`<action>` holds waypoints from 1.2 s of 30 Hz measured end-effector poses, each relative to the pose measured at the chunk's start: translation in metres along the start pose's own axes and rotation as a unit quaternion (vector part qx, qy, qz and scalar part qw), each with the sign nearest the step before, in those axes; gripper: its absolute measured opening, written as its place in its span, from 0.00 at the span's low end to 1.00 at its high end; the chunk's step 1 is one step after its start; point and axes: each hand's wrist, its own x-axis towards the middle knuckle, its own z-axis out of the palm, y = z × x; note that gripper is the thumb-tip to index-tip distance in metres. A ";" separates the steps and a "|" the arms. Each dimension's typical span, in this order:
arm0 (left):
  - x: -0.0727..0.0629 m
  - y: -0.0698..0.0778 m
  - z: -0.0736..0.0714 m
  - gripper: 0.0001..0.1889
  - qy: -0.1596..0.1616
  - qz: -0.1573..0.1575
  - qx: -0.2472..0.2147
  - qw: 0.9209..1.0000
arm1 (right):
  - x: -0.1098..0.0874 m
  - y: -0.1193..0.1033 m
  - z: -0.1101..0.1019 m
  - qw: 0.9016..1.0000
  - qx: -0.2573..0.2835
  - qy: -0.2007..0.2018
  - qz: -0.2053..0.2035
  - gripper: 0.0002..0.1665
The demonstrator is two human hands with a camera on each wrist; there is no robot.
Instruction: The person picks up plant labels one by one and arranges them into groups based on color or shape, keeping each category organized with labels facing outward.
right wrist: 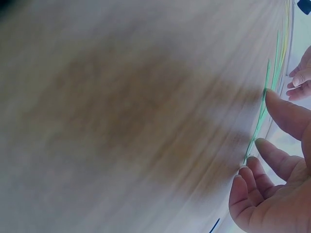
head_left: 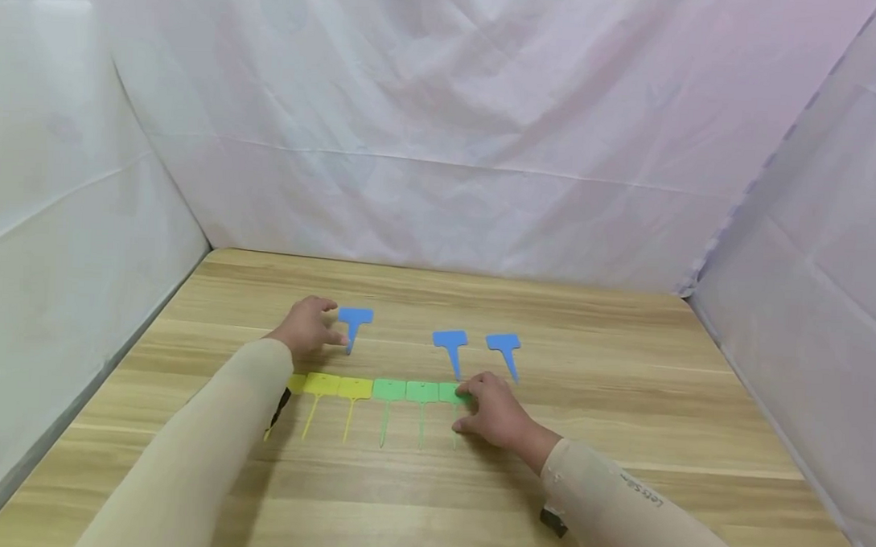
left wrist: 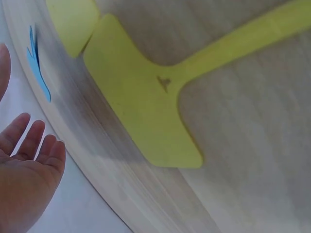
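In the head view, my left hand (head_left: 307,327) reaches beside a blue T-shaped plant label (head_left: 355,315), fingers spread, with thumb and fingertips at its left side. The left wrist view shows the left hand (left wrist: 31,179) apart from the large yellow label (left wrist: 131,107) close to that camera. My right hand (head_left: 497,412) is at the last green T-shaped label (head_left: 446,393) of a row, covering its right end. In the right wrist view, the thumb touches that green label's stem (right wrist: 267,73) and the other fingertips lie loosely bent near its head.
The row on the wooden table (head_left: 416,498) has yellow labels (head_left: 322,384) on the left and green labels (head_left: 389,390) on the right, stems towards me. Behind it lie two more blue labels, a middle one (head_left: 450,339) and a right one (head_left: 504,342). White sheets (head_left: 443,129) surround the table.
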 end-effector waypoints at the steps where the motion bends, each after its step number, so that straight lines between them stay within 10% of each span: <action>1: 0.001 0.000 0.000 0.40 0.000 -0.003 0.001 1.000 | 0.000 0.000 0.000 1.000 0.000 -0.001 0.000 0.27; 36: 0.026 -0.001 0.008 0.48 -0.015 -0.041 0.038 0.998 | 0.004 0.002 0.000 1.000 0.008 -0.004 0.016 0.30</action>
